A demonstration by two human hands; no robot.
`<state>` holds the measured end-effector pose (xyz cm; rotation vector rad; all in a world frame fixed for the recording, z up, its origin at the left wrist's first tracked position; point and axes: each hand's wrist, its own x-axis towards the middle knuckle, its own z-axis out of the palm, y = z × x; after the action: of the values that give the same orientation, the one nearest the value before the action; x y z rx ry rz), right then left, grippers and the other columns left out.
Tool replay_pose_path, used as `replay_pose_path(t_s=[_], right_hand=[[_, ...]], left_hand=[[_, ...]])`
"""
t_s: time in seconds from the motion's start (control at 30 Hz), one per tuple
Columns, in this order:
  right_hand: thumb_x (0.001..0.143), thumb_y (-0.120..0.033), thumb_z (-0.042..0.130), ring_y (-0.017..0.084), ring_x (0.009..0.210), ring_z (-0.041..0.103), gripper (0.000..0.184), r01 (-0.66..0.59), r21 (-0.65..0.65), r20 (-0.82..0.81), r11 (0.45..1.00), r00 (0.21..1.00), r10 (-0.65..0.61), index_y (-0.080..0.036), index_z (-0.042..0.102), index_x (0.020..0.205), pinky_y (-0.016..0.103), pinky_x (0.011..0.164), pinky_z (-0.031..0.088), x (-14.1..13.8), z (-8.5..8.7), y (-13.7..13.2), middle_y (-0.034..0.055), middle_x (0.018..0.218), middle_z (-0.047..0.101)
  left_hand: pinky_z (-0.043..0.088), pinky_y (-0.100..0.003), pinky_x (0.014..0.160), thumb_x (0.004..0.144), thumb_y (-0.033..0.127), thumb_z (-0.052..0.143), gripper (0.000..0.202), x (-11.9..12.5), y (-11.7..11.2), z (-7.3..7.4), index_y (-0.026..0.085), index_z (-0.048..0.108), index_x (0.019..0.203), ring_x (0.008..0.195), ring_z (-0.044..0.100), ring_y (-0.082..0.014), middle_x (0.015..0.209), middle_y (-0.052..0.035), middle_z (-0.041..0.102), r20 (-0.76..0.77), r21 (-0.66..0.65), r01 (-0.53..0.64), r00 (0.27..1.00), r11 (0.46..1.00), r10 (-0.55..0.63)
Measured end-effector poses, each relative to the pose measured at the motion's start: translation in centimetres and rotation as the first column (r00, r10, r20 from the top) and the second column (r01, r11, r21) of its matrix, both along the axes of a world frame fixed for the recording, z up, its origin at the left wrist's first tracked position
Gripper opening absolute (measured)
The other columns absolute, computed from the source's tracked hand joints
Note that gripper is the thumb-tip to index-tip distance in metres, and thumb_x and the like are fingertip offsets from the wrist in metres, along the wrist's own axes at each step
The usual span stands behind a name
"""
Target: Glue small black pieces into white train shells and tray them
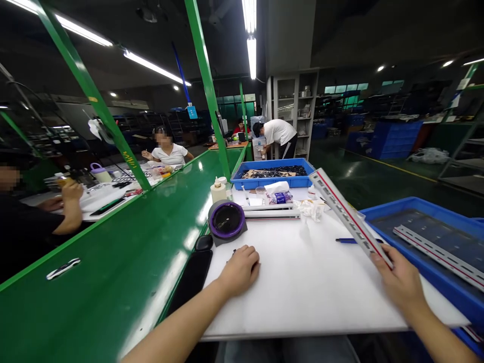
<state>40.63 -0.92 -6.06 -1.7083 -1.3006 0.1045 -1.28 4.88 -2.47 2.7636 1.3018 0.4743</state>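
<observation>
In my right hand (403,277) is a long, narrow model train car shell (350,222), light grey with a red stripe and a row of window openings. I grip it by its near end, and its far end tilts up over the board. My left hand (241,269) rests on the white board (298,282) with its fingers curled down. A small dark bit shows at its fingertips; what it is stays hidden. Just beyond that hand stands a round, purple-rimmed dark dish (228,220) on a grey stand. A blue pen (347,241) lies left of the held shell.
A blue tray (408,204) at right holds another shell (438,249). Farther back sit a blue bin (272,184) of dark parts, more long pieces (272,214), crumpled tissue (310,209) and a bottle (218,191). A green partition (151,252) runs along the left; other people are beyond.
</observation>
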Motion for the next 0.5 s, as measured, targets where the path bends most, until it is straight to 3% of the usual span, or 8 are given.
replay_pose_path(t_s=[0.13, 0.33, 0.5], right_hand=[[0.088, -0.057, 0.052, 0.031, 0.097, 0.069, 0.045, -0.136, 0.077, 0.001, 0.988, 0.991, 0.137, -0.020, 0.063, 0.109, 0.041, 0.082, 0.053, -0.2, 0.2, -0.4, 0.0090, 0.104, 0.073], [0.089, -0.056, 0.053, 0.030, 0.102, 0.068, 0.045, -0.234, 0.109, -0.163, 0.966, 0.955, 0.249, -0.020, 0.063, 0.114, 0.041, 0.090, 0.053, -0.1, 0.9, -1.0, 0.0079, 0.109, 0.073], [0.084, -0.057, 0.058, 0.032, 0.101, 0.069, 0.044, -0.227, 0.142, -0.333, 0.963, 0.906, 0.263, -0.024, 0.067, 0.112, 0.036, 0.079, 0.057, 0.0, 0.3, -0.7, 0.0056, 0.106, 0.075]], left_hand=[[0.044, -0.039, 0.075, 0.092, 0.021, 0.043, 0.017, 0.4, -0.6, 0.9, 0.020, 0.054, 0.079, 0.083, 0.052, -0.0227, 0.087, -0.0074, 0.058, -0.064, 0.029, -0.031, 0.997, 0.999, 0.032], [0.038, -0.034, 0.063, 0.091, 0.021, 0.044, 0.019, 0.8, -0.6, 1.9, 0.020, 0.049, 0.073, 0.071, 0.054, -0.0199, 0.077, -0.0042, 0.059, -0.184, 0.079, -0.006, 0.983, 0.997, 0.020], [0.033, -0.033, 0.057, 0.088, 0.018, 0.044, 0.017, 0.6, 0.2, 1.7, 0.021, 0.045, 0.070, 0.064, 0.054, -0.0181, 0.071, -0.0018, 0.059, -0.256, 0.088, 0.070, 0.966, 0.994, -0.045]])
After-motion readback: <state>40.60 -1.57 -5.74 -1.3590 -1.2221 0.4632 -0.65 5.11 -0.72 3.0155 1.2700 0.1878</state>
